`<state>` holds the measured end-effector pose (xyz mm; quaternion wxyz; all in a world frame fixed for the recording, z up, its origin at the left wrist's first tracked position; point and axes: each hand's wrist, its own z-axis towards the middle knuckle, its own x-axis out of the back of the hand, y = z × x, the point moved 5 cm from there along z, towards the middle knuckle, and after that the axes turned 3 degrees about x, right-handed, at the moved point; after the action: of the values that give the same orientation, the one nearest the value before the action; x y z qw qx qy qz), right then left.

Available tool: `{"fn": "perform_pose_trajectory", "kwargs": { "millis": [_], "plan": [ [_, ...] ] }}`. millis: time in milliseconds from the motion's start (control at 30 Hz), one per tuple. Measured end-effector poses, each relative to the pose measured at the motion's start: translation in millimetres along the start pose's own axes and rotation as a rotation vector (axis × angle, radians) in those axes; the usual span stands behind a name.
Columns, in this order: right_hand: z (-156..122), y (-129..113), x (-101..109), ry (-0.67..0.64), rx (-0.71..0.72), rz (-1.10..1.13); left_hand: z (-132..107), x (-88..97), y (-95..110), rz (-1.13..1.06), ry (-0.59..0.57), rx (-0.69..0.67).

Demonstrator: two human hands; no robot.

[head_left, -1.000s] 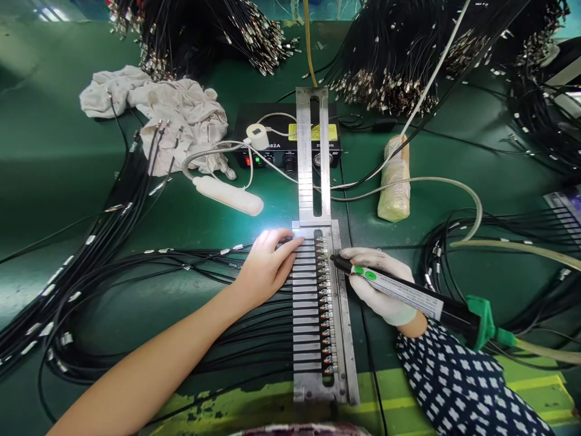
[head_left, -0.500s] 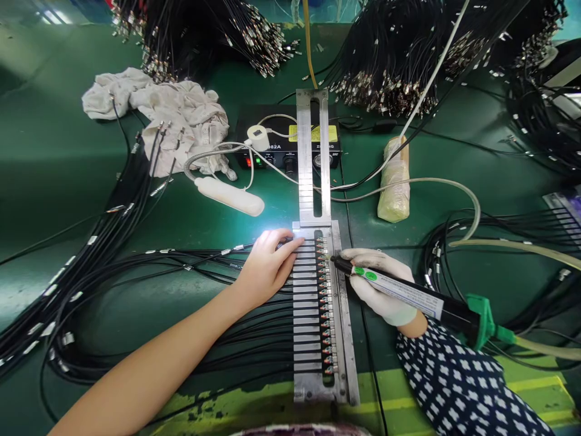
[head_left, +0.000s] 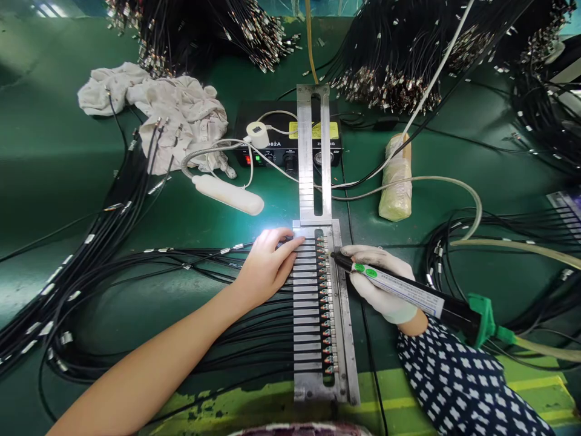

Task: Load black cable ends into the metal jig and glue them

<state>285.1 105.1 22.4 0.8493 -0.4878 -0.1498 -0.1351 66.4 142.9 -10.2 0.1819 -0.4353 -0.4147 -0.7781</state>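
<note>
A slotted metal jig [head_left: 307,332] lies before me, holding a row of black cables with stripped, coloured-wire ends and small metal connectors [head_left: 327,316] on its right side. My left hand [head_left: 269,261] is bare and rests its outstretched fingertips on the jig's upper left edge, over the topmost cables. In a white glove, my right hand [head_left: 384,281] is wrapped around a black glue dispensing syringe [head_left: 403,289] with a green cap and an air hose. The syringe's tip points left at the connectors near the top of the row; whether it touches them cannot be made out.
Behind the jig stands a black dispenser box [head_left: 281,151], with a lit white lamp [head_left: 229,195] left of it. A crumpled white cloth [head_left: 177,115], a wrapped block [head_left: 396,181] and bundles of black cables [head_left: 385,60] lie around. Hoses cross the green table.
The view has shifted slightly. The syringe tip has moved up a very little along the connectors; my left hand keeps its place on the jig.
</note>
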Motion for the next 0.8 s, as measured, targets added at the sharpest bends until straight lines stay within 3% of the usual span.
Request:
{"fn": "perform_pose_trajectory", "kwargs": {
  "millis": [367,800],
  "plan": [
    [-7.8,-9.0,7.5,0.028,0.047,0.002,-1.0,0.0,0.0,0.001,0.005,-0.005],
    [-11.3,-7.1,1.9,0.008,-0.019,0.003,-0.6,0.0,0.2,0.007,0.006,0.006]
  ]
}}
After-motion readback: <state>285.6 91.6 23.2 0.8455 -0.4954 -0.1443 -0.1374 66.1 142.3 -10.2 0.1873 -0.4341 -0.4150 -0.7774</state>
